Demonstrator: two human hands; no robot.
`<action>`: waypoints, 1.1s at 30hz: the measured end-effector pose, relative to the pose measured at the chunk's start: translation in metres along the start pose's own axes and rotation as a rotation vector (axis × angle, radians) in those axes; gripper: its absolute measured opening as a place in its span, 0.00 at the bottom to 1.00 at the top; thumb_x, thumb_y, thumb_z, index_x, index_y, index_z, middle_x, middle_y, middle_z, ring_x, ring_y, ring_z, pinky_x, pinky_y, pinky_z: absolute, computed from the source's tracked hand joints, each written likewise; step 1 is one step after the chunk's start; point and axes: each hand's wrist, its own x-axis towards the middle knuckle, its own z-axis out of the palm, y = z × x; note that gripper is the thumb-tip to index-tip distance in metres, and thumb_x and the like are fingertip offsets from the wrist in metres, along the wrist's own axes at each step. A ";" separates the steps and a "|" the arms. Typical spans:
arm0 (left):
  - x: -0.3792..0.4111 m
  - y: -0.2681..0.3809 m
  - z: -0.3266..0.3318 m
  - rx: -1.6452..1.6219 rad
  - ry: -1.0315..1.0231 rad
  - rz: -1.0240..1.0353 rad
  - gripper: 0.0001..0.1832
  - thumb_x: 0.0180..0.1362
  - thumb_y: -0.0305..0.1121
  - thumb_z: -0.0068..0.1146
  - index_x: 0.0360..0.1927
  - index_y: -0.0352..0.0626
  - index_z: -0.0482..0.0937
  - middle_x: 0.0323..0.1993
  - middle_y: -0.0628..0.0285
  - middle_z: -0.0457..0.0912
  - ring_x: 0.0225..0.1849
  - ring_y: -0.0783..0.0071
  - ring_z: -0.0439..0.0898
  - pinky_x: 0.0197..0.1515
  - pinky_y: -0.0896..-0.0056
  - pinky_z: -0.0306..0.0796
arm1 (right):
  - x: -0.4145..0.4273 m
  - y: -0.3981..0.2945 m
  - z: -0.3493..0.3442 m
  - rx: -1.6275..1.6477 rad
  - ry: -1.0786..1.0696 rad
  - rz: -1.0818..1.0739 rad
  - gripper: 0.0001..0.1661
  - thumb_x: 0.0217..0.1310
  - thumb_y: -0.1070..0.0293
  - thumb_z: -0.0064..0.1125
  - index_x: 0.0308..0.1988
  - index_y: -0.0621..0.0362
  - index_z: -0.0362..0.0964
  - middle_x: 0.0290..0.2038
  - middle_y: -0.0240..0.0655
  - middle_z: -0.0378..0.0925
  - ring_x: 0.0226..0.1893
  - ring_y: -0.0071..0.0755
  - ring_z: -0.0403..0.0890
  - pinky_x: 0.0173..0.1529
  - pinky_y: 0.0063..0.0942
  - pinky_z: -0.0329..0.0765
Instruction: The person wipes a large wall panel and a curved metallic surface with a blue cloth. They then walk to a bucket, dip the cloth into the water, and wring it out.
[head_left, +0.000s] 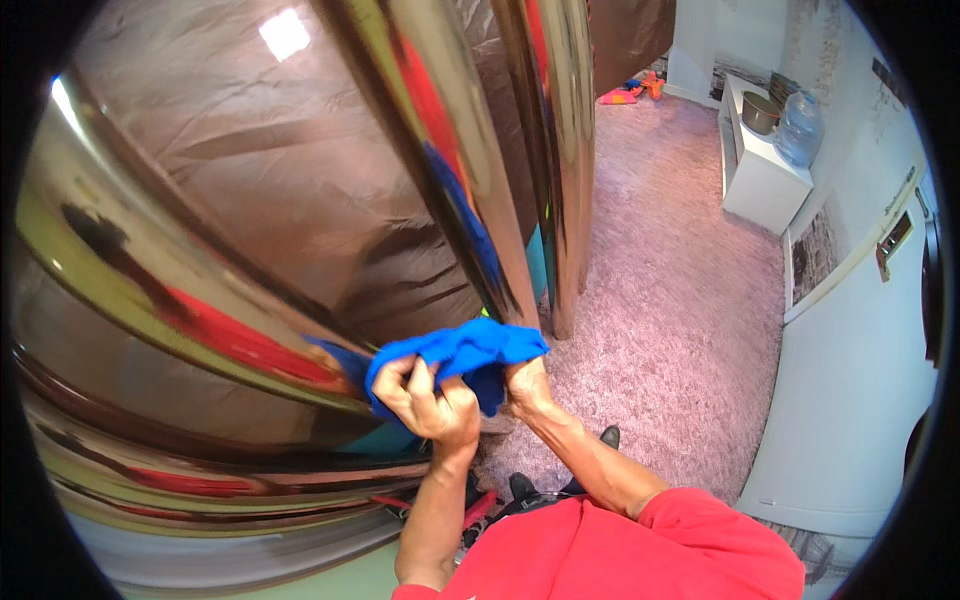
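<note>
A blue cloth (457, 349) lies bunched against the lower part of a glossy, mirror-like upright tube (457, 150). My left hand (431, 397) grips the cloth from the left, its fingers curled into the folds. At the cloth's right edge is my right hand (529, 382); its fingers are hidden by the cloth and the tube, so its hold cannot be made out. More shiny curved tubes (187, 262) stand to the left, with shiny brown, creased panels (285, 150) between them. Red and blue reflections show on the tubes.
Pink shaggy carpet (660, 300) covers the floor on the right. A low white cabinet (765, 187) holds a pot (760, 112) and a large clear blue water bottle (799, 129). A white door (840, 420) is at the right. Orange and pink items (634, 91) lie at the far end.
</note>
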 end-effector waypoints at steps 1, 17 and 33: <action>0.022 0.005 0.013 0.024 0.037 0.044 0.15 0.48 0.14 0.56 0.40 0.39 0.79 0.42 0.50 0.74 0.44 0.53 0.75 0.48 0.56 0.69 | 0.008 -0.018 0.009 -0.032 0.050 -0.022 0.04 0.62 0.71 0.56 0.32 0.56 0.74 0.32 0.26 0.73 0.34 0.21 0.72 0.41 0.24 0.71; 0.102 0.034 0.165 0.312 -0.131 0.500 0.19 0.47 0.21 0.66 0.44 0.48 0.86 0.44 0.56 0.75 0.46 0.57 0.75 0.51 0.58 0.68 | 0.131 -0.075 -0.024 -0.609 -0.020 -0.248 0.14 0.56 0.68 0.54 0.42 0.63 0.70 0.35 0.53 0.75 0.37 0.53 0.78 0.42 0.45 0.73; 0.072 0.031 0.150 0.265 -0.232 0.371 0.18 0.42 0.19 0.66 0.40 0.44 0.85 0.43 0.56 0.76 0.46 0.56 0.74 0.53 0.58 0.66 | 0.126 -0.064 -0.034 -0.503 0.008 0.029 0.11 0.58 0.69 0.58 0.41 0.61 0.73 0.37 0.31 0.75 0.38 0.26 0.73 0.43 0.31 0.73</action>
